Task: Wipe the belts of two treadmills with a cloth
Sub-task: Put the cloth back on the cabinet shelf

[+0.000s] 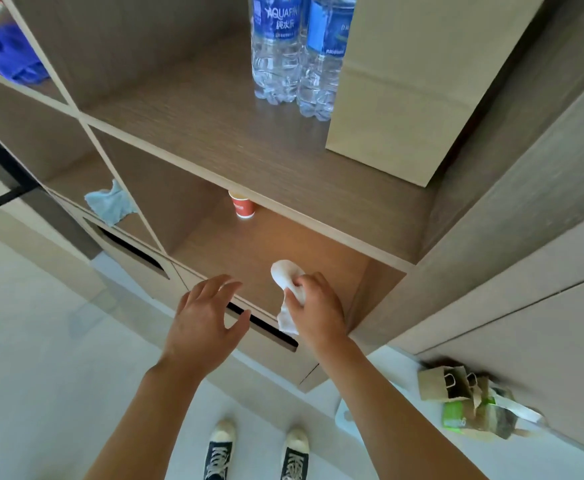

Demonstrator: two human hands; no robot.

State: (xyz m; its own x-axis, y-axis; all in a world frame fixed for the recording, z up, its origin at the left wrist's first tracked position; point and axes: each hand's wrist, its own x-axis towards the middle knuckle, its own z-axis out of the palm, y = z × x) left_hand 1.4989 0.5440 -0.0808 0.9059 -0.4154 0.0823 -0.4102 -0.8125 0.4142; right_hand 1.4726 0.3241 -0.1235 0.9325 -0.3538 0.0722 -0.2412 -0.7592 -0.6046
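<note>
At the front edge of the lower brown wooden shelf (283,244), right hand (316,308) with fingers pinching a soft, light, crumpled white cloth (288,292) at its middle, likely floppy, best bunched; left hand (202,320) spread, holding nothing.

The clear plastic water bottle with a blue label (276,46), standing on the upper wooden shelf (214,133), reads "AQUAFIN", cut off at the label's edge, in white letters, with white Chinese characters beneath. The second clear bottle with a lighter blue label (325,57), touching it on the right, bears small white print too blurred to read. The red paper cup (243,205) on the shelf below shows an illegible mark.
</note>
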